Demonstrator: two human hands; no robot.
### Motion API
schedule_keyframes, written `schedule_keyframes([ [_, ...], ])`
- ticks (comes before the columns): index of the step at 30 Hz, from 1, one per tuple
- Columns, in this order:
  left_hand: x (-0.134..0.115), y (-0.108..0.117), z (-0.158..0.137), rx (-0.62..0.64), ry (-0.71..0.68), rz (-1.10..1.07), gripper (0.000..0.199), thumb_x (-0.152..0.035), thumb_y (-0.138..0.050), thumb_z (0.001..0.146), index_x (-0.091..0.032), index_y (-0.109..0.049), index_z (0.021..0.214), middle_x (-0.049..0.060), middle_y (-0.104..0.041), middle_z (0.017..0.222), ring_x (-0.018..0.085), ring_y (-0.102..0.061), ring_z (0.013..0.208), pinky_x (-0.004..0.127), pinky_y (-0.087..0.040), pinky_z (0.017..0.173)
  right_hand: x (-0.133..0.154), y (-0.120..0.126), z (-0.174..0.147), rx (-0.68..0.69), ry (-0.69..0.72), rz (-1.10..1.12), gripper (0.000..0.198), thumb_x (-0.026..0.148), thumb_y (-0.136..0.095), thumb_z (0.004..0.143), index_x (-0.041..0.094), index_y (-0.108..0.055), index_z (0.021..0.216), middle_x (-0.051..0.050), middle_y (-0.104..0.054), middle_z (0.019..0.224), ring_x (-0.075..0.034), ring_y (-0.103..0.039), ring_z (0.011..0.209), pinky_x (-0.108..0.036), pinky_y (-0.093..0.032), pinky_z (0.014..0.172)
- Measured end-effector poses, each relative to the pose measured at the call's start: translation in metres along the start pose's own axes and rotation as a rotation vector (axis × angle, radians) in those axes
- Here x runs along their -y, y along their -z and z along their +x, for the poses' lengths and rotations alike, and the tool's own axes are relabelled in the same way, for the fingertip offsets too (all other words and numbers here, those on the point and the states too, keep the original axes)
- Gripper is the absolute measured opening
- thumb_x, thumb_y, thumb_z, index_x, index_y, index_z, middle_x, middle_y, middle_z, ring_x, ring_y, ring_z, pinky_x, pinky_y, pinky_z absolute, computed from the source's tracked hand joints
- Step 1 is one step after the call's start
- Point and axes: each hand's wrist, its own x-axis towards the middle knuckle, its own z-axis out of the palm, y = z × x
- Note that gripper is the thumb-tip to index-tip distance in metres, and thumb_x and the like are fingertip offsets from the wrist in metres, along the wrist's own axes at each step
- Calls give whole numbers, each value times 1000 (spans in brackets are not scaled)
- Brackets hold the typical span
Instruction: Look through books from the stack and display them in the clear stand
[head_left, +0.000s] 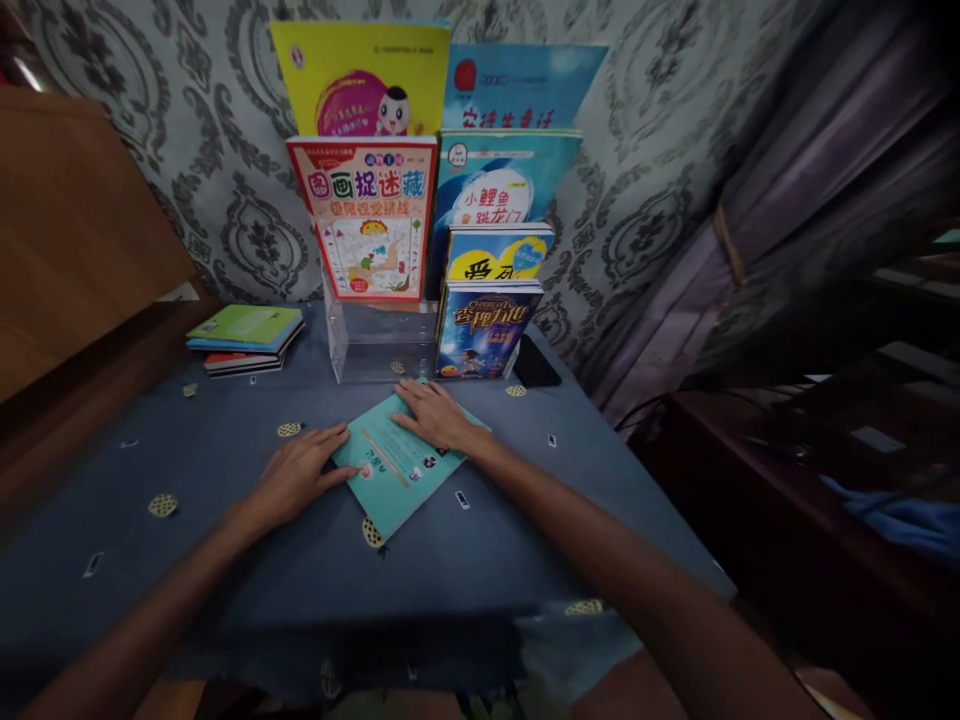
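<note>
A thin teal book (409, 465) lies aslant on the table, its printed cover facing up. My left hand (300, 470) is at the book's left corner, the thumb on the cover and the fingers along the edge, gripping it lightly. Flat across the book's upper part rests my right hand (435, 412), fingers stretched out. Just beyond the book stands a clear acrylic display rack (382, 350). Its lower left tier is bare. A dark blue book (487, 330) stands in the lower right tier, and a red-bordered picture book (371, 220) leans in the tier above left.
A small stack of books (246, 328) with a green one on top lies at the back left. Beside the rack's right side is a flat black object (536, 362). Patterned wall covering (270, 230) rises behind the blue tablecloth (217, 440). A purple curtain (675, 300) hangs at right.
</note>
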Motion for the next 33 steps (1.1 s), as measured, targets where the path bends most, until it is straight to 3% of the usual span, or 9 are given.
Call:
schedule_keyframes([
  [6, 1, 0, 1, -27, -37, 18, 64, -66, -49, 92, -25, -55, 141, 10, -52, 150, 34, -50, 135, 50, -43, 107, -12, -4, -6, -85, -140, 17, 58, 45, -41, 102, 12, -42, 150, -16, -39, 158, -28, -34, 148, -49, -29, 119],
  [12, -11, 8, 6, 6, 12, 51, 62, -65, -51, 91, -23, -57, 136, 11, -56, 146, 36, -53, 131, 48, -45, 102, -12, -11, -44, -157, -220, -42, 54, 42, -40, 102, 14, -45, 148, -16, -43, 156, -30, -43, 141, -50, -36, 114],
  [15, -26, 16, 14, 31, 14, 86, 55, -64, -53, 90, -19, -62, 120, 14, -66, 126, 36, -61, 116, 45, -49, 92, -11, -17, -64, -202, -226, -67, 53, 40, -38, 102, 14, -46, 147, -17, -44, 155, -33, -48, 135, -53, -42, 106],
  [18, -36, 24, 27, 63, 46, 111, 47, -61, -60, 86, -18, -60, 104, 13, -67, 107, 34, -63, 104, 39, -49, 79, -12, -21, -73, -237, -221, -82, 52, 39, -38, 102, 13, -48, 145, -19, -46, 153, -34, -50, 130, -53, -45, 101],
  [22, -31, 30, 51, 165, 81, 31, 52, -66, -68, 74, -20, -56, 97, 11, -66, 103, 33, -64, 99, 35, -47, 72, -10, -19, -75, -249, -212, -87, 49, 39, -40, 101, 16, -51, 143, -17, -48, 151, -33, -52, 125, -50, -45, 99],
  [27, -21, 29, 64, 321, 93, -146, 62, -74, -67, 64, -21, -53, 93, 6, -65, 95, 30, -65, 90, 31, -43, 66, -6, -9, -79, -163, -276, -8, 53, 38, -43, 100, 17, -45, 149, -16, -41, 156, -33, -47, 130, -48, -41, 104],
  [33, -55, 40, 41, 132, 57, -12, 40, -51, -67, 77, -22, -49, 99, 7, -65, 101, 30, -65, 93, 34, -44, 72, -25, -4, -74, -196, -353, 245, 89, 48, -65, 86, 15, -23, 158, -19, -52, 145, -36, -50, 131, -51, -41, 106],
])
